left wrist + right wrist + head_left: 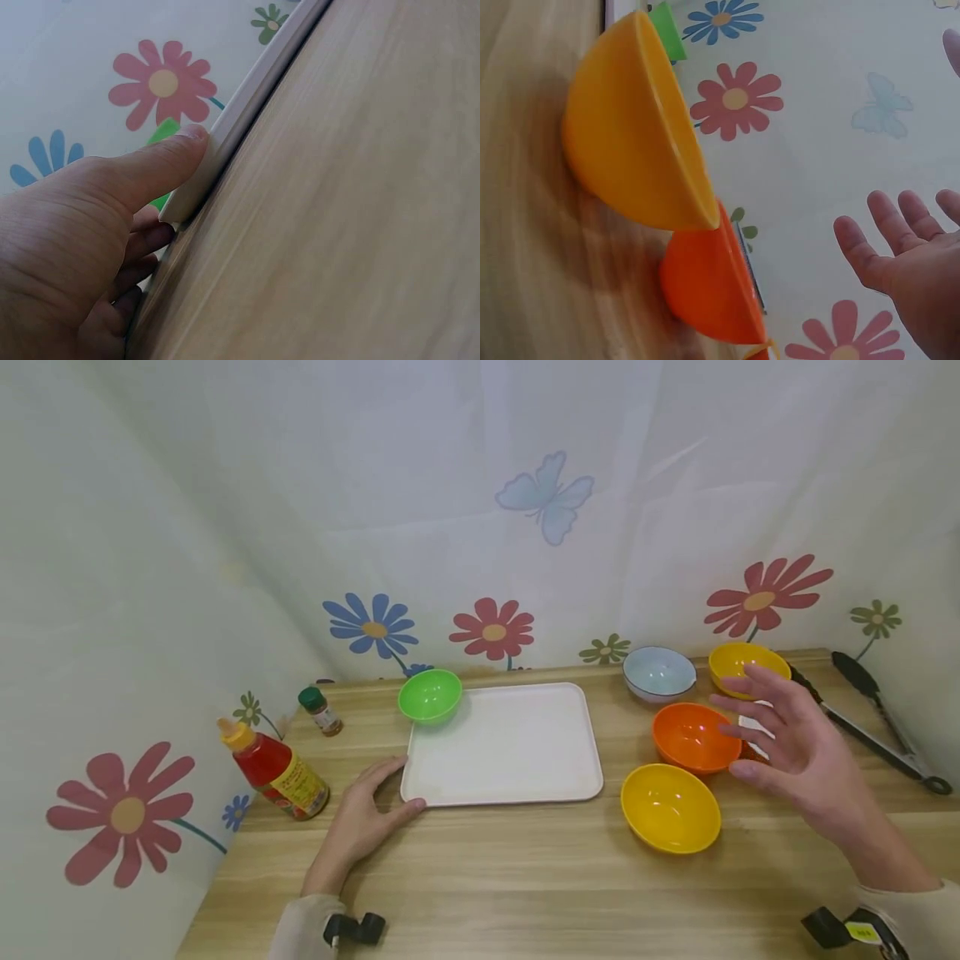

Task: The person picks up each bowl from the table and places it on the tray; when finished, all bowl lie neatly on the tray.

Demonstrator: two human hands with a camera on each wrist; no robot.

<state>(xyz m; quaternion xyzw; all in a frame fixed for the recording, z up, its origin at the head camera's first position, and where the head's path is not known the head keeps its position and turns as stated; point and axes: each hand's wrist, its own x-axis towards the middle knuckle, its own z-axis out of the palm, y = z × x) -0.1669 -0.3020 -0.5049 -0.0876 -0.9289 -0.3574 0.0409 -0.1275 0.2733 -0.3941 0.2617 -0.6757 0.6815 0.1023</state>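
My left hand (363,821) holds the near left corner of a white rectangular tray (506,747). Its thumb lies along the tray's front edge and its fingers curl by the left side, also visible in the left wrist view. A green bowl (431,697) is at the tray's far left corner. My right hand (806,760) hovers with spread fingers, holding nothing, to the right of an orange bowl (693,737). A yellow bowl (670,810) stands in front of the orange one. Both bowls show from the side in the right wrist view, apart from the hand.
A light blue bowl (659,673) and another yellow bowl (738,667) stand at the back right. Black-headed tongs (888,727) lie at far right. Partly behind my right hand is a white and reddish item (753,735). A red sauce bottle (279,774) and a green-capped jar (321,712) stand left.
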